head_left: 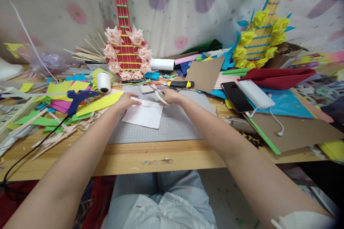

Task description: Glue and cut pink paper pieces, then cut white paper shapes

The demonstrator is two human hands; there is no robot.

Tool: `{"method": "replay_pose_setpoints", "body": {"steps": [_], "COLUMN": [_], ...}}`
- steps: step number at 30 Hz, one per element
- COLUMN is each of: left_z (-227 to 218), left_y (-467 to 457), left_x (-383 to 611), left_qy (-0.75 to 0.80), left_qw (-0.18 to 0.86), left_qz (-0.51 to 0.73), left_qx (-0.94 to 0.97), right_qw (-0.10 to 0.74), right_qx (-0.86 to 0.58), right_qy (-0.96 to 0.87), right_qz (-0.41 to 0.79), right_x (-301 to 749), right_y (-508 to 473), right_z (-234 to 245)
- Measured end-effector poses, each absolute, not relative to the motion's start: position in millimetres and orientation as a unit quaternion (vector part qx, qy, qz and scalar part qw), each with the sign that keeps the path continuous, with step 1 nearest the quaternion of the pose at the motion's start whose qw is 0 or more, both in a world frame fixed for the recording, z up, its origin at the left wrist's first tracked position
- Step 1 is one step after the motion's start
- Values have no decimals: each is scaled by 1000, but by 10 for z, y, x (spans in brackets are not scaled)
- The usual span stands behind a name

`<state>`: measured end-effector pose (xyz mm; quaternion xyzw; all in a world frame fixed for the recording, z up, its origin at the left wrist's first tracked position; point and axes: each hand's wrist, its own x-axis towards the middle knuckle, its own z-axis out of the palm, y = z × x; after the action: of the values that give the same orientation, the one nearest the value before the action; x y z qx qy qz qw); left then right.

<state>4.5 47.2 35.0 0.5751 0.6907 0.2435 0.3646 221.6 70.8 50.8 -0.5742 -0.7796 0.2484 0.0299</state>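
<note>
A white sheet of paper (143,116) lies on the grey cutting mat (182,125), with a crease or raised strip along its far edge. My left hand (128,101) grips the sheet's far left corner, thumb on top and a finger reaching past the edge. At the sheet's far right corner, my right hand (171,97) is closed around the pale handles of a pair of scissors (160,98). Their blades point away and to the left. Just beyond lies a small pale pink piece (147,89). A yellow and black utility knife (181,84) rests behind my right hand.
A blue glue gun (79,100) stands at left among paper scraps and wood strips. Behind are a red paper guitar (129,55) with pink flowers and a yellow one (258,41). A phone (235,96), white power bank (256,94) and brown cardboard (301,132) lie at right.
</note>
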Motion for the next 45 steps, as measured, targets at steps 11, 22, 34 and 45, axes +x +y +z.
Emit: {"method": "replay_pose_setpoints", "body": {"steps": [11,22,34,45], "left_z": [409,419,400,383], "left_y": [413,419,421,438], "left_x": [18,20,45,73], "left_qy": [678,647,633,626], "left_qw": [403,469,487,524], "left_qz": [262,276,272,276], "left_qx": [556,535,536,507], "right_qw": [71,143,131,110], "right_qx": [-553,-507,-501,-508], "right_qy": [-749,-741,-744,-756], "right_qz": [358,417,422,397], "right_x": [2254,2349,2429,2429], "right_y": [625,635,570,635], "right_z": [557,517,577,437]}}
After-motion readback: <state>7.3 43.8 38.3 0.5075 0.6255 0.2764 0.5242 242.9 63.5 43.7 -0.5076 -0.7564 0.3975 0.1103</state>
